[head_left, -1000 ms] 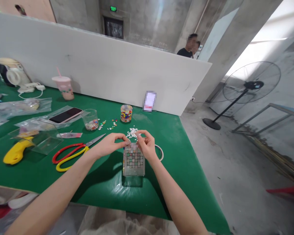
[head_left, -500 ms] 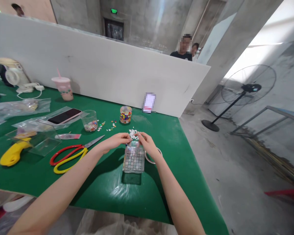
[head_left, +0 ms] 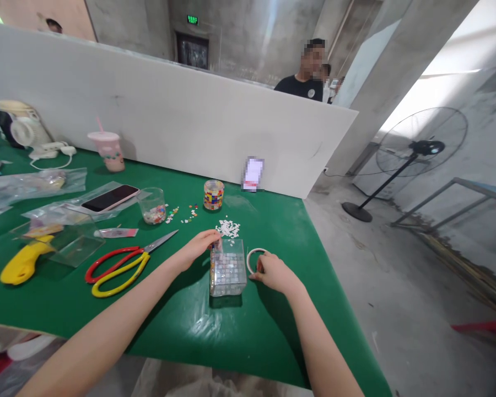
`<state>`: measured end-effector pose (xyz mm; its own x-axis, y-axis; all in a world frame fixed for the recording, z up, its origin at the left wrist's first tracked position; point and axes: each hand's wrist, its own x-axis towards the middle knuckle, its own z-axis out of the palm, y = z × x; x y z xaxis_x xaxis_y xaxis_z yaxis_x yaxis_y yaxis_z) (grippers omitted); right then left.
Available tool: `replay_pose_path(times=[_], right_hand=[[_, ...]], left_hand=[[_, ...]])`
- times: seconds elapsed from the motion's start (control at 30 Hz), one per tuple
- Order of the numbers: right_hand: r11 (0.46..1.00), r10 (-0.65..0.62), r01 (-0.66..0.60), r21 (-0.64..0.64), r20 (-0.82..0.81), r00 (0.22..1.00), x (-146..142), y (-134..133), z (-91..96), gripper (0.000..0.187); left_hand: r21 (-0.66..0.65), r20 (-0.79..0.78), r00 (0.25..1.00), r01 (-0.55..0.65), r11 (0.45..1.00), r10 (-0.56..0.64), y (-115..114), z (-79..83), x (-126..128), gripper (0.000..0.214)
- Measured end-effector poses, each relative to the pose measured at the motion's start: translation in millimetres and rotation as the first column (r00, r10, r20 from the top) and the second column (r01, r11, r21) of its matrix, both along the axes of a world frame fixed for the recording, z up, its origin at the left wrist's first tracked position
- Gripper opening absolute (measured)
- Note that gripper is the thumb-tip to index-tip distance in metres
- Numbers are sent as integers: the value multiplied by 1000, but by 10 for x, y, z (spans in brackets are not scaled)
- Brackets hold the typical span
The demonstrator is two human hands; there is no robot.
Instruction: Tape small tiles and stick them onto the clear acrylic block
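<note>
A clear plastic box (head_left: 228,267), its sides partly covered with small square mosaic tiles, is tilted above the green table in front of me. My left hand (head_left: 206,242) is closed on its far left corner. To the right of the box, my right hand (head_left: 273,271) has its fingers closed on the edge of a white ring (head_left: 250,263) that looks like a roll of tape. Just beyond the box lies a heap of small white tiles (head_left: 228,227). Farther back stands a round clear jar (head_left: 214,199) with bands of coloured tiles.
Left of the box lie red-and-yellow scissors (head_left: 143,257), a clear cup (head_left: 152,208) of tiles, a phone (head_left: 111,198) and a yellow tool (head_left: 25,262). A pink drink cup (head_left: 108,150) stands by the white partition (head_left: 169,116). A person (head_left: 303,82) is behind it.
My right hand has left the far edge of the box and moved right and nearer to the white roll. My left hand stays at the box.
</note>
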<state>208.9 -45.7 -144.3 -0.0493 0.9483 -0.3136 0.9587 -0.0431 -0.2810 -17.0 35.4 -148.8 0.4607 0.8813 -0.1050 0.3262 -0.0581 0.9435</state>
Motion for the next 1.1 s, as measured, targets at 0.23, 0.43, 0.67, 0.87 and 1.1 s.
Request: replay_pose_path(times=[0.23,0.43,0.67,0.87,1.1], right_hand=[[991,-13,-6,134,138,990,-155,-129,-78,27],[975,-138,86,205,253,958,-348,-144,-198,28],[973,-77,22,229,234,969,-256,-119,-143,25],[975,8,-55,215,213,977,-270,-254,-20,26],[991,33,-64,114,255,967,-440,-287,4,25]], left_hand=[[137,-28,997,-64,989,68,-20,46,39,29],[320,-37,990,-115,940,134,29,170,28,29],[458,-105,995,45,888,3,-6,306,177,27],[489,-149,983,164,857,-104,-40,460,328,30],[488,-126,981,190,852,-146,-118,586,359,30]])
